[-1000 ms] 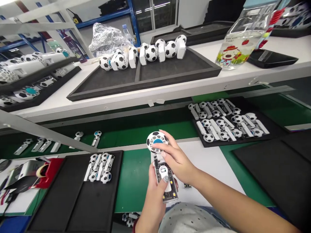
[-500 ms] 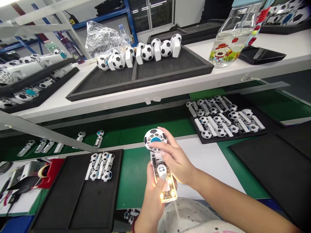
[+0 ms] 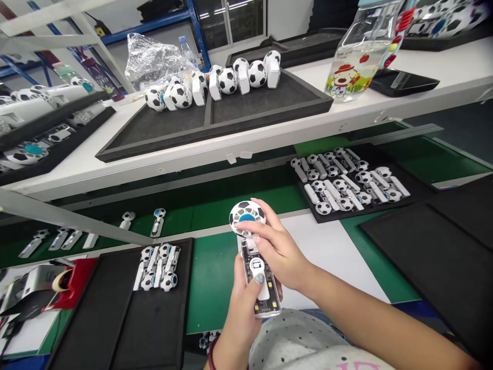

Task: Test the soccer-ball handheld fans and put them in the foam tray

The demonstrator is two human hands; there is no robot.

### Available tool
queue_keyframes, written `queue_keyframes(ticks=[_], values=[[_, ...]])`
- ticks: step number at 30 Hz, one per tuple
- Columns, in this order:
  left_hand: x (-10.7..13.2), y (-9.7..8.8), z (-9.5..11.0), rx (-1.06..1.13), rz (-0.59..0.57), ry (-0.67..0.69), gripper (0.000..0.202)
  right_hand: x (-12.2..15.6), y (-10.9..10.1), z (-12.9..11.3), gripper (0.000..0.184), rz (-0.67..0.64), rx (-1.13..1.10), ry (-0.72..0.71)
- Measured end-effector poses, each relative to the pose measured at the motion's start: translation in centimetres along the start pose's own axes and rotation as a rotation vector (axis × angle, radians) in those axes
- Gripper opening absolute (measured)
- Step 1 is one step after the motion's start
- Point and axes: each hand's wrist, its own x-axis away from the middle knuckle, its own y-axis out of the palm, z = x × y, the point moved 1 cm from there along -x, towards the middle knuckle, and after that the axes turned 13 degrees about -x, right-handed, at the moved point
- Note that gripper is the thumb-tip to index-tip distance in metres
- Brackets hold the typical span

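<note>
Hands were together above the green conveyor belt (image 3: 211, 288), left hand (image 3: 241, 313) clamped round the clear handle (image 3: 265, 303) of a soccer-ball handheld fan (image 3: 247, 213), thumb on the handle's front, right hand (image 3: 279, 252) steadying the ball-patterned fan head with its fingers.

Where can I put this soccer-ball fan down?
Beside your fan, the white sheet is free, up to the black mat, also free. The left tray has room beside its fans. The far-right tray is crowded.
</note>
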Motion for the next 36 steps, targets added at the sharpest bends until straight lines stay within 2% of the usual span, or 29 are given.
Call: queue_keyframes(ticks=[4, 6, 9, 11, 13, 16, 20, 24, 27, 31, 36], values=[[0.0, -0.7, -0.1, 0.003, -0.028, 0.027, 0.054, 0.0, 0.3, 0.0, 0.037, -0.018, 0.01, -0.01], [0.0, -1.2, -0.2, 0.048, -0.085, 0.055, 0.052, 0.0, 0.4, 0.2, 0.051, -0.025, -0.093, 0.034], [-0.1, -2.2, -0.3, 0.086, -0.153, 0.086, 0.051, -0.3, 0.7, 0.9, 0.077, -0.008, -0.375, 0.227], [-0.2, -2.8, -0.4, 0.088, -0.172, 0.081, 0.05, -0.6, 1.2, 1.5, 0.082, -0.025, -0.518, 0.398], [-0.3, -3.5, -0.4, 0.089, -0.194, 0.082, 0.052, -0.7, 1.9, 2.0, 0.071, -0.047, -0.592, 0.539], [-0.4, -4.5, -0.1, 0.072, -0.2, 0.066, 0.058, -1.0, 3.0, 2.7, 0.043, -0.058, -0.637, 0.643], [-0.5, -6.0, 0.5, 0.045, -0.217, 0.029, 0.069, -1.5, 4.4, 3.3, 0.039, -0.034, -0.735, 0.66], [-0.7, -7.3, 0.7, 0.036, -0.33, 0.029, 0.071, -1.8, 5.1, 3.4, 0.034, 0.022, -0.722, 0.658], [-1.1, -7.5, 0.7, 0.029, -0.383, 0.003, 0.071, -1.7, 5.0, 3.2, 0.03, 0.068, -0.702, 0.648], [-1.8, -6.8, 1.1, -0.007, -0.393, -0.006, 0.076, -1.6, 4.1, 2.8, 0.031, 0.116, -0.681, 0.624], [-3.4, -4.4, 1.1, -0.092, -0.37, 0.044, 0.084, -1.9, 1.5, 2.0, 0.03, 0.149, -0.64, 0.516]])
